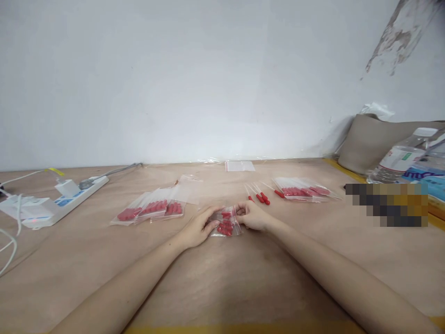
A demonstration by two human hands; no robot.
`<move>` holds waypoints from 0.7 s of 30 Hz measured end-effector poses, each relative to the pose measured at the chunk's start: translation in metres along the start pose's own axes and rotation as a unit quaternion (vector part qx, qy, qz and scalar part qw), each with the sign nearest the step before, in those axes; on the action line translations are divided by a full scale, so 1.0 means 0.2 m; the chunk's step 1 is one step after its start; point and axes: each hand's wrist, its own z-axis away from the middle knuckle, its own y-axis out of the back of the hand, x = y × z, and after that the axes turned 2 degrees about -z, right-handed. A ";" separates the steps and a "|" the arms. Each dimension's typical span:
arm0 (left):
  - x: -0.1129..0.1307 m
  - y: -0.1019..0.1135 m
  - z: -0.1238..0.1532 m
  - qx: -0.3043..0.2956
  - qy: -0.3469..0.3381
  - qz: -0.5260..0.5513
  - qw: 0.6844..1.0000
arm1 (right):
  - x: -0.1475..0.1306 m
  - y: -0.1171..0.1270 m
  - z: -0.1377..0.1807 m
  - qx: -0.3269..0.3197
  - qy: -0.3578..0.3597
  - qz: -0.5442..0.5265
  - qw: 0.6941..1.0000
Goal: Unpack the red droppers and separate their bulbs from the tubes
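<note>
A small clear zip bag (226, 222) holding several red-tipped pieces lies on the brown table (222, 278) between my hands. My left hand (199, 228) grips its left side, fingers curled against the plastic. My right hand (251, 215) pinches its upper right edge. To the left lies a row of filled clear bags (150, 209) with red pieces inside. Right of my hands lie loose red-tipped sticks (260, 195), and beyond them more filled bags (303, 191).
An empty clear bag (239, 165) lies by the wall. A white power strip (55, 202) with plugs and cables sits at the left. A water bottle (403, 157), a grey bag (371, 141) and a blue packet (426, 178) stand at the right.
</note>
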 end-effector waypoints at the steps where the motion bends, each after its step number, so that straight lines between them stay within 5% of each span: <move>1: 0.00 0.00 0.00 0.001 0.002 0.001 1.000 | -0.01 0.02 0.01 -0.012 -0.017 0.000 1.000; 6: -0.02 -0.01 0.00 -0.001 0.011 -0.002 1.000 | -0.01 0.06 0.03 -0.071 -0.035 -0.017 0.997; 13: 0.00 0.00 0.00 0.002 0.015 -0.011 1.000 | -0.01 0.03 0.02 0.001 -0.041 -0.023 0.999; 21: -0.01 0.00 0.01 0.007 0.016 -0.009 1.000 | -0.18 0.36 0.14 0.048 -0.030 0.031 0.998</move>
